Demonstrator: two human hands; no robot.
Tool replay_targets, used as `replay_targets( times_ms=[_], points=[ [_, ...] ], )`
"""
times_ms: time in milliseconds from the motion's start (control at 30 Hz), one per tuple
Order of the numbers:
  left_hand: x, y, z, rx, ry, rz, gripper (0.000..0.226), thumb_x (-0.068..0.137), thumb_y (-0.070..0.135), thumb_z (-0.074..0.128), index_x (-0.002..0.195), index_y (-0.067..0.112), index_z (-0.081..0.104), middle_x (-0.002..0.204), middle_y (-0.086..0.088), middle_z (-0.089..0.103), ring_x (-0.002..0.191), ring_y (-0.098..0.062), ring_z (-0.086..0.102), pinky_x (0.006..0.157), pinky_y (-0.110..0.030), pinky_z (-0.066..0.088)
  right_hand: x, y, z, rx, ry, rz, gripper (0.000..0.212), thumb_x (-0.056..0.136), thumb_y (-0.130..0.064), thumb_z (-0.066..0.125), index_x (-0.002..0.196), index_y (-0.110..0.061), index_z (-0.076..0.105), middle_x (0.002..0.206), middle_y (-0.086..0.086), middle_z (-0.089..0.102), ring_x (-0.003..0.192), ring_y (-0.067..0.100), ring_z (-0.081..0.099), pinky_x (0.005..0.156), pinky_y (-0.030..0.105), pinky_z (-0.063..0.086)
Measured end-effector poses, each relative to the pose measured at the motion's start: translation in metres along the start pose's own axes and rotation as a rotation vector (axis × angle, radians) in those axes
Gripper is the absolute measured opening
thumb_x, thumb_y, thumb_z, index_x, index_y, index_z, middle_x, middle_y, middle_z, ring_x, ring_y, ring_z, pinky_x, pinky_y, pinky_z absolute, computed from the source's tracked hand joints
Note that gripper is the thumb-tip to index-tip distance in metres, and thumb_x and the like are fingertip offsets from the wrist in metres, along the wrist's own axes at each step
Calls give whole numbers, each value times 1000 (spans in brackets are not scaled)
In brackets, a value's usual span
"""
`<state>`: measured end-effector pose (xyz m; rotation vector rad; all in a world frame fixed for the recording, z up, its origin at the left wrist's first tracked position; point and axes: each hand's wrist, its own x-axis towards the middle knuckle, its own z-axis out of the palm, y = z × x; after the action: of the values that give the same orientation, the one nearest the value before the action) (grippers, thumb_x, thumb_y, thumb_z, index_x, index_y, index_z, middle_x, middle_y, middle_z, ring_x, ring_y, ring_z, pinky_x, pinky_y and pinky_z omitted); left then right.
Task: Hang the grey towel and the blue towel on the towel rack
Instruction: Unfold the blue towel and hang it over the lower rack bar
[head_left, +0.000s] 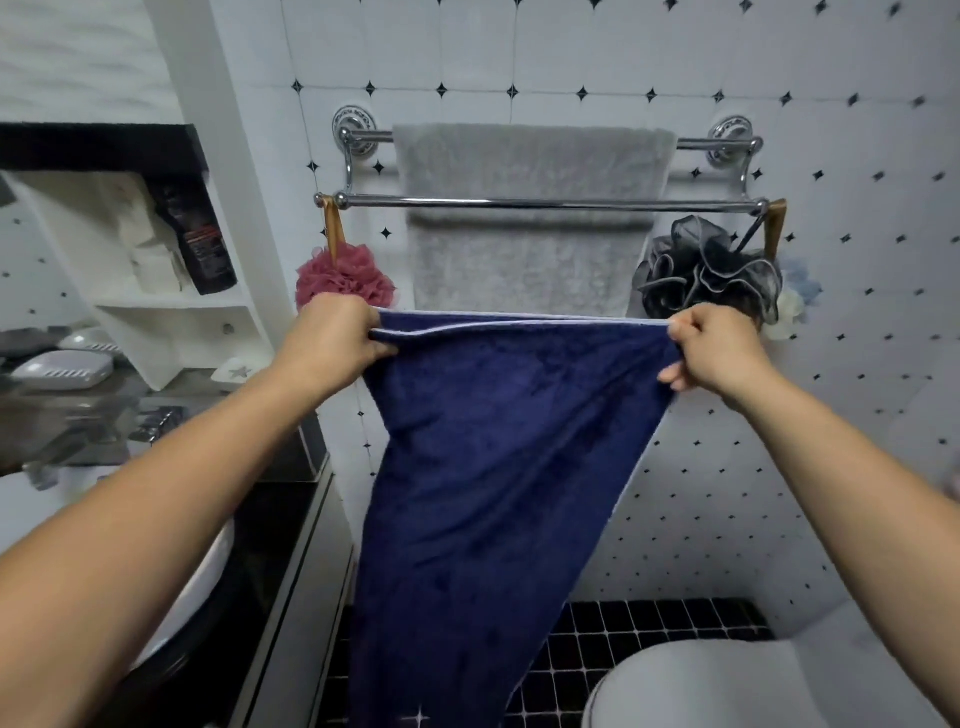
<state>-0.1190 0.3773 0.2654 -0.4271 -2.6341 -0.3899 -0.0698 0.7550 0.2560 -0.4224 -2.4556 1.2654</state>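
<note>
Head view. The person is holding the blue towel (493, 467) stretched between both hands. The left hand (332, 338) is pinching one top corner and the right hand (717, 348) the other. The fingers (382, 345) of each hand are clamped on the hem, which is running taut between them while the rest is hanging below.

The grey towel (530, 171) is draped over the rear bar of the towel rack (545, 203), above and beyond the fingers. The front bar is standing bare, above the hem.

Judgement: the hem needs lifting level over the front bar, then lowering behind it. A pink pouf (345, 280) and a dark pouf (711, 275) are hanging just above the knuckles and could snag the corners.
</note>
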Motion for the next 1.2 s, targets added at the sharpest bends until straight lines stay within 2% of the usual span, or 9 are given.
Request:
replay_targets(
  times_ms=[267, 400, 533, 700, 767, 900, 1067, 1133, 1200],
  points=[
    [11, -25, -15, -728, 404, -409, 34, 65, -10, 67, 95, 2, 76, 69, 3, 66, 69, -8, 60, 66, -22, 54, -60, -16, 0, 506, -952, -180, 7, 87, -7, 61, 89, 0, 63, 52, 3, 52, 41, 14, 45, 44, 29, 47],
    [6, -20, -21, -584, 303, -331, 36, 67, -4, 74, 77, 29, 65, 72, 5, 64, 59, -2, 57, 60, -18, 52, -39, -18, -14, 346, -836, -180, 33, 73, -6, 71, 104, 4, 69, 58, 14, 55, 47, 16, 49, 51, 29, 51],
    [1, -19, -24, -789, 242, -384, 54, 65, -11, 79, 98, 24, 54, 79, 4, 63, 56, 9, 60, 56, -10, 50, -9, -6, -25, -18, -735, -239, 3, 77, -5, 75, 77, -8, 75, 54, 9, 59, 50, 17, 58, 55, 25, 52],
    [-26, -4, 0, -865, -118, -297, 25, 74, -5, 76, 85, 17, 76, 68, 11, 73, 63, 0, 64, 62, -15, 54, 17, 9, 9, 169, -220, -93, 10, 90, 0, 61, 80, -3, 62, 72, 18, 58, 38, 5, 58, 44, 21, 54],
    [-33, -14, 9, -687, -236, -255, 16, 75, -3, 77, 83, 10, 75, 66, 7, 70, 64, -4, 59, 60, -15, 50, 3, 16, 18, 111, -453, -51, 6, 88, -2, 64, 89, 3, 62, 63, 17, 62, 44, 11, 65, 43, 23, 54],
    [-33, -34, 21, -593, 293, -646, 17, 77, 3, 71, 94, 6, 72, 88, -14, 69, 85, -21, 61, 76, -34, 51, -39, 18, 30, 48, -1073, -133, 36, 80, -17, 75, 90, 14, 58, 63, 17, 69, 59, 22, 71, 55, 25, 56],
    [-47, 8, 24, -881, -363, -226, 22, 80, -2, 72, 100, 8, 73, 89, -2, 77, 80, -8, 69, 74, -22, 57, 4, 13, 39, 25, -273, -93, 18, 90, -1, 60, 99, 15, 62, 65, 21, 64, 53, 24, 65, 72, 46, 58],
    [-40, 2, 17, -970, -131, -296, 17, 83, -1, 68, 92, 13, 72, 72, 9, 75, 68, -3, 68, 62, -18, 55, 13, 19, 30, 80, -225, -56, 17, 90, 0, 59, 101, 13, 63, 63, 20, 62, 47, 18, 64, 65, 39, 59],
    [-36, -12, 15, -1033, 158, -519, 17, 87, 2, 65, 87, 19, 68, 61, 15, 71, 56, 1, 64, 51, -19, 52, 7, 20, 22, 119, -509, -123, 12, 88, -3, 65, 94, 7, 67, 55, 15, 63, 46, 16, 65, 52, 30, 59]
  ],
)
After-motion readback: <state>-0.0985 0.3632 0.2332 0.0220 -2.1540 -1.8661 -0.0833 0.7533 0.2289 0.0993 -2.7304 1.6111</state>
